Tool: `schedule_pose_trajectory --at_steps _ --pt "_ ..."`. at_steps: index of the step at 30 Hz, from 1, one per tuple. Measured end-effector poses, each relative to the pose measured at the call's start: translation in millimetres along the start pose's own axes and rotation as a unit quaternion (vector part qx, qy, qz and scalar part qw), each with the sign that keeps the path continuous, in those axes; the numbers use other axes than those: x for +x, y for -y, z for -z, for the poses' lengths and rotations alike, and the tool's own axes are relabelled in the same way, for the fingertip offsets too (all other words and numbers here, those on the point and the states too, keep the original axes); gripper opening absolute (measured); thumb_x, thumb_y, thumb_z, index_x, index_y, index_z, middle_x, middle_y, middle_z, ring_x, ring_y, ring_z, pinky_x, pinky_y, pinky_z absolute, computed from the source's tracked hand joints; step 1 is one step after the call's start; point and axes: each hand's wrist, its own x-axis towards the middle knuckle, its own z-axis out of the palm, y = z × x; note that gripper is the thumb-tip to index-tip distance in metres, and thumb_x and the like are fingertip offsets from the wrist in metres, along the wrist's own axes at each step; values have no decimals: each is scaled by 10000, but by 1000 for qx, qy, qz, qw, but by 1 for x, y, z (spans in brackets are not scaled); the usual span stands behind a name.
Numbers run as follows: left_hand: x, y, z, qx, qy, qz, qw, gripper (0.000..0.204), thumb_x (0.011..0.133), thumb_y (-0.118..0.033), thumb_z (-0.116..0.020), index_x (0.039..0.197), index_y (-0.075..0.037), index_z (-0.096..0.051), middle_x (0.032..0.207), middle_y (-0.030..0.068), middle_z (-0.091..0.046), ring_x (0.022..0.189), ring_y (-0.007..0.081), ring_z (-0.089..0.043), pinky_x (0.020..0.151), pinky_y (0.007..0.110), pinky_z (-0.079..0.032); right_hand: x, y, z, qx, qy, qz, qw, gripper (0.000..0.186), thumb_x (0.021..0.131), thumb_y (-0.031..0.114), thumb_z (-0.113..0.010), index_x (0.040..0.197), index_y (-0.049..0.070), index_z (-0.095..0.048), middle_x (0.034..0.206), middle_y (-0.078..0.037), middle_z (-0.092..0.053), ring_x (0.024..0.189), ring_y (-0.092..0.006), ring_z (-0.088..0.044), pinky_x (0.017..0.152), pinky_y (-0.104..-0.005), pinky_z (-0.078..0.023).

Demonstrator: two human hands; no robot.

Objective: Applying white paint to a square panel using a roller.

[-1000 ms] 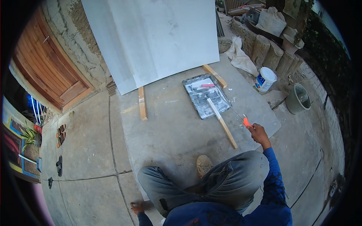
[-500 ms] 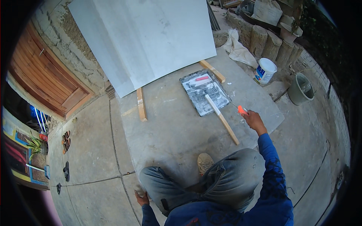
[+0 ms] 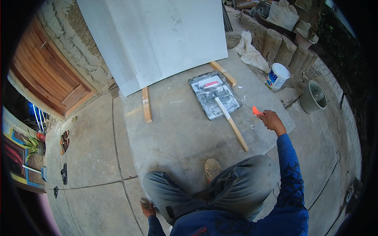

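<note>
My right hand (image 3: 273,121) is closed around the orange handle (image 3: 257,111) of what looks like a paint roller. Its thin metal rod runs left to a black tray (image 3: 195,98) smeared with white paint; the roller's head is hard to make out there. Lying in the tray is a tool with a pinkish-red handle (image 3: 211,84). A wooden strip (image 3: 236,133) rests one whitened end on the tray. Low beside my left knee, my left hand (image 3: 148,209) curls around a small brownish object (image 3: 145,202) of unclear kind.
A large pale board (image 3: 157,35) stands ahead, by two wood battens (image 3: 147,104). To the right are a white paint bucket (image 3: 278,76) and a grey bucket (image 3: 313,97). Sandals (image 3: 64,142) lie on the concrete floor at left, near a wooden door (image 3: 51,70).
My right hand has shifted slightly to the right with the orange handle, away from the tray. The brownish object in my left hand shows more plainly now.
</note>
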Motion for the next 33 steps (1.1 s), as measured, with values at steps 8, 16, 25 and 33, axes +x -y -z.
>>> schedule_pose_trajectory --at_steps 8,16,25,33 --pt "2 6 -2 11 -38 -32 999 850 775 -190 -802 1496 -26 -383 1374 243 -562 1246 364 -570 1042 400 -452 -2 7 29 -9 -1 0 1000 445 945 380 -624 843 -53 -639 650 -171 -644 509 -266 -635 539 -408 -502" --pt "-1 -4 4 -55 -10 7 998 840 779 -120 -780 1504 -17 -368 1451 237 -496 1340 328 -495 1121 369 -375 21 10 -3 -7 23 -21 999 453 938 400 -612 873 -47 -656 694 -195 -669 534 -283 -654 578 -408 -528" --pt "-5 -9 7 -26 3 17 1000 842 780 -116 -775 1503 0 -361 1472 223 -479 1362 322 -470 1137 363 -355 38 -8 -45 -61 -86 76 992 462 936 413 -622 936 -48 -656 815 -258 -676 747 -411 -673 701 -469 -521" --pt "-9 -17 5 -22 7 14 1000 831 781 -127 -774 1499 -5 -374 1486 221 -463 1378 326 -450 1147 372 -341 28 -5 -22 -44 -12 14 999 460 941 421 -597 944 -33 -666 878 -253 -693 817 -400 -688 747 -478 -531"
